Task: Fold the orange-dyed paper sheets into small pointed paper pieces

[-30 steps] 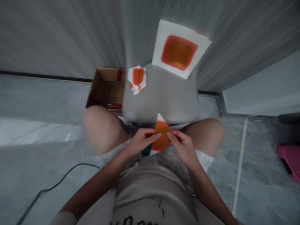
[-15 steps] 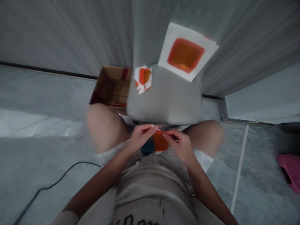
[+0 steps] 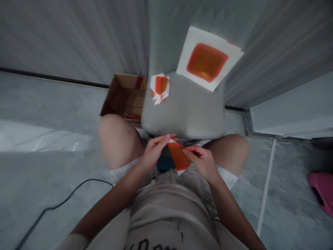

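Between my hands, above my lap, is a folded sheet of paper point(image 3: 179, 156), orange with white at its top and bottom corners. My left hand point(image 3: 156, 147) pinches its upper left corner between thumb and fingers. With thumb and forefinger, my right hand point(image 3: 201, 159) grips the paper's right edge. On the grey chair seat in front of me lies a small pile of folded orange and white paper pieces point(image 3: 160, 88). Leaning at the chair's back right are square white sheets point(image 3: 182, 59) with an orange-brown square in the middle.
A grey chair point(image 3: 187, 111) stands between my knees. An open cardboard box point(image 3: 134, 91) is on the floor to its left, with something reddish inside. A dark cable point(image 3: 67, 196) runs over the floor at left. At far right is a pink plastic object point(image 3: 322, 191). Grey curtains hang behind.
The paper in my hands has tilted and now shows as a longer, slanted shape. My left hand has risen slightly, and my right has shifted a little to the right.
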A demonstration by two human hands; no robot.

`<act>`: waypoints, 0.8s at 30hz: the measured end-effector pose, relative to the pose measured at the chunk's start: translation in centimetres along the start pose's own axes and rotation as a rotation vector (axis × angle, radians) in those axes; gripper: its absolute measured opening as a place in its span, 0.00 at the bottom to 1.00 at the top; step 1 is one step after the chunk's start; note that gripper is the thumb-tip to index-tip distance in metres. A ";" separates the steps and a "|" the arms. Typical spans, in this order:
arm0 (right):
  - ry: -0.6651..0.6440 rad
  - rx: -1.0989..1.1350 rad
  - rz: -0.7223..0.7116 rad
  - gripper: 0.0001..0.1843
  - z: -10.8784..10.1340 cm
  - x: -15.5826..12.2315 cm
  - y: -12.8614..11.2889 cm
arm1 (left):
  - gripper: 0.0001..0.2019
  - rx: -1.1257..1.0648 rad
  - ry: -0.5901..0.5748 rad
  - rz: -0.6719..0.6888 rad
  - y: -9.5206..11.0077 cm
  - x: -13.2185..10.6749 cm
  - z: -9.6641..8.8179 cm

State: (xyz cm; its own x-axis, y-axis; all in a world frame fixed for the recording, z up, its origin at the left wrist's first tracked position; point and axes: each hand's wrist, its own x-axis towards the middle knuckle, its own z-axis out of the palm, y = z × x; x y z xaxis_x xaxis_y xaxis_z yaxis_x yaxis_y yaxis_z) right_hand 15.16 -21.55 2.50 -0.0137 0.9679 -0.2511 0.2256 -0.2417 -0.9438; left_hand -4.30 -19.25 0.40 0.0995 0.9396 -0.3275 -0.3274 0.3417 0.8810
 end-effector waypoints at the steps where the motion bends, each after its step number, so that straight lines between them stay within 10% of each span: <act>1: -0.002 -0.018 -0.022 0.13 -0.2 0.0 0.2 | 0.22 0.041 -0.010 0.012 0.1 0.1 -0.1; 13: -0.472 -0.546 -0.416 0.08 -1.8 2.8 -3.4 | 0.12 0.802 -0.338 0.346 0.8 -1.5 -3.5; 20: -0.547 -0.378 -0.260 0.11 -4.2 2.5 -4.9 | 0.12 0.787 -0.423 0.367 0.9 -2.3 -2.2; 24: -0.304 -0.330 -0.129 0.19 -7.9 0.4 -4.5 | 0.12 0.733 -0.415 0.264 0.6 -2.4 -2.4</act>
State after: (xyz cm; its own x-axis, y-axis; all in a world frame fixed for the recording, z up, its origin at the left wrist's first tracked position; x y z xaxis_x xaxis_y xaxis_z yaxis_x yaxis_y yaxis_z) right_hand 21.81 -19.53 8.35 -0.3362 0.9122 -0.2341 0.5007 -0.0375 -0.8648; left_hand -6.95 -21.34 0.87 0.4856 0.8723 -0.0576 0.2831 -0.0946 0.9544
